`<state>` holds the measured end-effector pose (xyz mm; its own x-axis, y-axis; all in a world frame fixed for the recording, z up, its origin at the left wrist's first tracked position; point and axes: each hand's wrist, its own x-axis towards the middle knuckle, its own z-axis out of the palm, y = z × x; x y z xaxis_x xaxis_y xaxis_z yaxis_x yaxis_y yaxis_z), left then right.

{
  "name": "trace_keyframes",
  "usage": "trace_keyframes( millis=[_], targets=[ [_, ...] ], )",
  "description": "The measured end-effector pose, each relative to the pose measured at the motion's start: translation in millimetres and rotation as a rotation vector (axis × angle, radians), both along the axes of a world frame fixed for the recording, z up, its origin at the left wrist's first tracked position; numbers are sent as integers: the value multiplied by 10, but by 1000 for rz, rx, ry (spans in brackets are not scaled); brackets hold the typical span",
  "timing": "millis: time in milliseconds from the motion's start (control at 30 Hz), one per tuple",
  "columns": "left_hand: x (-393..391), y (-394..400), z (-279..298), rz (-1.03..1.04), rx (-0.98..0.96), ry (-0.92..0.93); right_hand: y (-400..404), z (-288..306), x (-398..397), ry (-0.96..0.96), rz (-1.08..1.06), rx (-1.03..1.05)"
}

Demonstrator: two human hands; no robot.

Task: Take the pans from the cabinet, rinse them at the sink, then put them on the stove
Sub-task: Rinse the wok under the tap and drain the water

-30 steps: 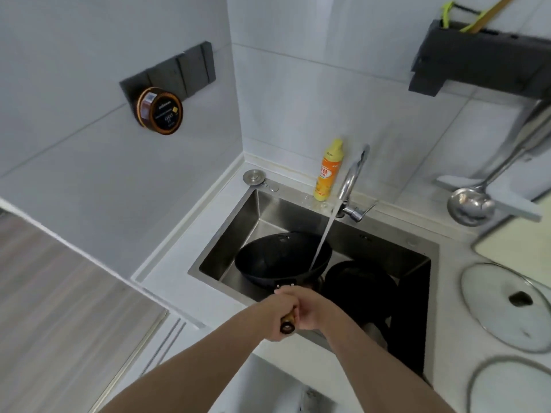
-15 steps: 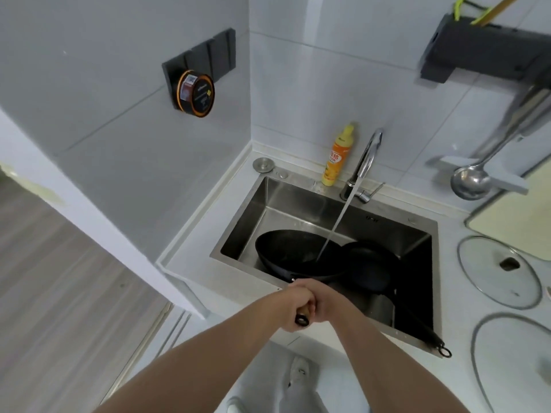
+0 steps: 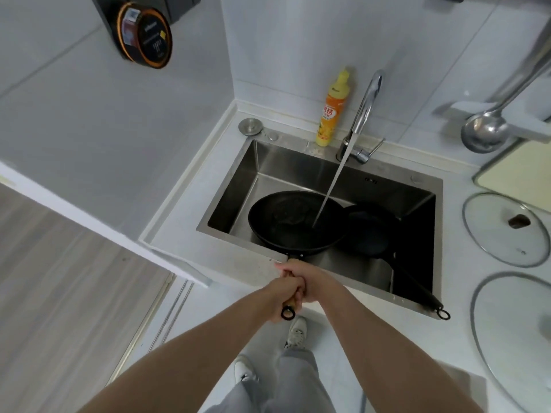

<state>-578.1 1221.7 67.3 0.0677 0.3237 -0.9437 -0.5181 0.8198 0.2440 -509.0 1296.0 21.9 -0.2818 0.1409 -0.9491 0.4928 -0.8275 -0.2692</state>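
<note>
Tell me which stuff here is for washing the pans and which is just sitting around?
For the job:
- big pan, both hands gripping its handle: left hand, right hand
- small pan waiting in the sink
- faucet, water running

Just sitting around:
- soap bottle
- ladle
- two glass lids
- round tin on the wall

Black wok [image 3: 293, 223] under running water in the sink [image 3: 298, 165]; smaller dark pan [image 3: 369, 231] apparently resting beside it
</note>
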Motion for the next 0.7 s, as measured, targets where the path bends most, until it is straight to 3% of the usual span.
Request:
trace_keyframes(
  millis=[700],
  targets=[
    [-17, -334, -349, -242, 193, 202, -365, -93, -18, 25, -245, 157]
  ],
)
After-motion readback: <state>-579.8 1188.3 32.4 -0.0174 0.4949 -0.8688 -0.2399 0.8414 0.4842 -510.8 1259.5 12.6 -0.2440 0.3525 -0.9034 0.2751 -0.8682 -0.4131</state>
